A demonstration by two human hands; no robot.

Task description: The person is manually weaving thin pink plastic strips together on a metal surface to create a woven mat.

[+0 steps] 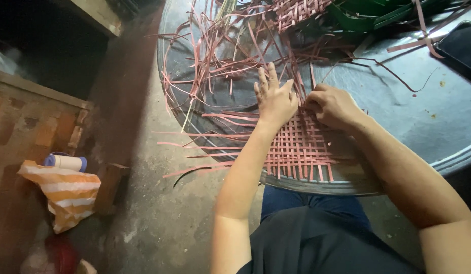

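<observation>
The far edge of the round metal table (448, 127) runs out of view at the top, cutting off a green tray (357, 15) and a second woven piece (296, 10). A dark flat object (461, 48) at far right is also cropped and cannot be identified. The left part of the scene is dim: a striped orange-and-white bag (68, 193) and a pale cylinder with blue ends (66, 162) lie on the floor beside a brick wall (27, 122).

The woven mat of pink strips (301, 149) lies at the table's near edge, directly under both hands. The left hand (274, 99) presses flat on the mat's far left part, fingers extended and close together, gripping nothing. The right hand (333, 105) sits just beside it, fingers curled under; whether they pinch a strip cannot be determined. Loose pink strips (215, 66) lie tangled to the far left of the mat.
</observation>
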